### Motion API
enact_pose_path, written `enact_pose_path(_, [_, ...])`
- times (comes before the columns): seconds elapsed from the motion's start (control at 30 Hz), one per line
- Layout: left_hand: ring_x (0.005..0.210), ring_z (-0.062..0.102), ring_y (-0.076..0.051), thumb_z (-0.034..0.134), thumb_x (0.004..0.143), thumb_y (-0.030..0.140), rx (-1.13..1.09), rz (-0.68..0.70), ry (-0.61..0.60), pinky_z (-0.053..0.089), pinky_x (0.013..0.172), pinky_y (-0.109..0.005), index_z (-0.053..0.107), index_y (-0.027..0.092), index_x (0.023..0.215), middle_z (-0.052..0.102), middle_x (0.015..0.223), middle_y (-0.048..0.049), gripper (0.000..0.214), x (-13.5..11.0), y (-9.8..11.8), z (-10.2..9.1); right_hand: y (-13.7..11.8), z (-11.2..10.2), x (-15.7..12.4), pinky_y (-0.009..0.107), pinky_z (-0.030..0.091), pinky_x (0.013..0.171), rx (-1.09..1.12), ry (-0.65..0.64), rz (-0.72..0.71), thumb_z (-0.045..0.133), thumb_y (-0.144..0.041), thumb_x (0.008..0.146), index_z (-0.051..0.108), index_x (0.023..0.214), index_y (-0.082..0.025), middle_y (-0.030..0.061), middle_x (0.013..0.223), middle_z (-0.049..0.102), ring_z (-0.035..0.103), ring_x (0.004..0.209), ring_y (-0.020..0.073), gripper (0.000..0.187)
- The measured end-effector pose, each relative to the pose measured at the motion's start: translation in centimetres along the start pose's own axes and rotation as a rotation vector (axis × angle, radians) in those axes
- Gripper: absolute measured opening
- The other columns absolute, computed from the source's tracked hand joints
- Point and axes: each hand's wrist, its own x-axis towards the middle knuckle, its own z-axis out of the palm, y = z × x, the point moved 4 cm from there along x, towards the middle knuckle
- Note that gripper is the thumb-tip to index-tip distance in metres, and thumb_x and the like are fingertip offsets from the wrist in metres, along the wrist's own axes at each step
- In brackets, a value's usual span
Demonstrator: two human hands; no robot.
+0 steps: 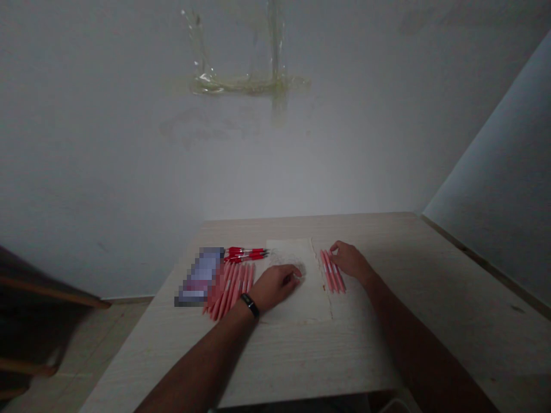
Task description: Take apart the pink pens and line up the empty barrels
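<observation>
My left hand [278, 284], with a black wristband [250, 305] at the wrist, is over a pale sheet [297, 307]. Its fingers are curled together at a thin whitish strand, too small to make out. Beside and behind these fingertips lies a loose tangle of fine strands [284, 258]. To the right, my right hand [350, 259] has thumb and fingers closed at the upper end of a pink pen [336, 275] in a small side-by-side row. Those pens lie just off the sheet's right edge.
On the left, a heap of pink pens [232, 289] lies below several red pens [245, 254] with dark tips. A pixelated, phone-like rectangle [200, 275] is left of them. The wooden table [344, 344] meets a wall [344, 160] with peeling tape [241, 86].
</observation>
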Motion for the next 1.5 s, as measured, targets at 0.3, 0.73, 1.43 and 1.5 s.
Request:
enact_pose_path(0.3, [0.067, 0.053, -0.014, 0.052, 0.091, 0.026, -0.002, 0.003, -0.019, 0.034, 0.061, -0.023, 0.067, 0.018, 0.1, 0.063, 0.076, -0.0011, 0.019, 0.0, 0.2, -0.1, 0.1, 0.1, 0.2, 0.024, 0.033, 0.06, -0.001, -0.011, 0.018, 0.06, -0.031, 0.086, 0.066, 0.101, -0.017, 0.005, 0.078, 0.068, 0.057, 0.065, 0.014, 0.021])
enact_pose_path(0.73, [0.067, 0.053, -0.014, 0.053, 0.089, 0.025, -0.001, 0.002, -0.003, 0.034, 0.062, -0.023, 0.067, 0.018, 0.102, 0.064, 0.077, -0.0015, 0.02, 0.0, 0.1, -0.2, 0.3, 0.2, 0.2, 0.024, 0.035, 0.063, -0.004, -0.018, 0.007, 0.059, -0.032, 0.086, 0.065, 0.102, -0.016, 0.0054, 0.078, 0.067, 0.059, 0.069, 0.0149, 0.023])
enact_pose_path(1.43, [0.087, 0.07, -0.026, 0.05, 0.086, 0.027, 0.5, -0.647, 0.065, 0.049, 0.074, -0.033, 0.067, 0.019, 0.104, 0.074, 0.097, -0.0129, 0.026, -2.2, -6.2, -6.1, -0.3, -0.3, -0.1, 0.025, 0.04, 0.067, 0.048, -0.002, 0.001, 0.059, -0.037, 0.088, 0.064, 0.105, -0.017, 0.0072, 0.083, 0.069, 0.063, 0.076, 0.0174, 0.027])
enact_pose_path(1.5, [0.088, 0.07, -0.025, 0.049, 0.085, 0.025, 0.497, -0.63, 0.053, 0.049, 0.075, -0.032, 0.066, 0.019, 0.108, 0.074, 0.101, -0.0121, 0.029, -2.1, -5.7, -5.8, -0.4, -0.5, -0.1, 0.025, 0.04, 0.068, 0.054, -0.001, 0.007, 0.059, -0.037, 0.088, 0.064, 0.105, -0.018, 0.0071, 0.084, 0.069, 0.063, 0.078, 0.0177, 0.027])
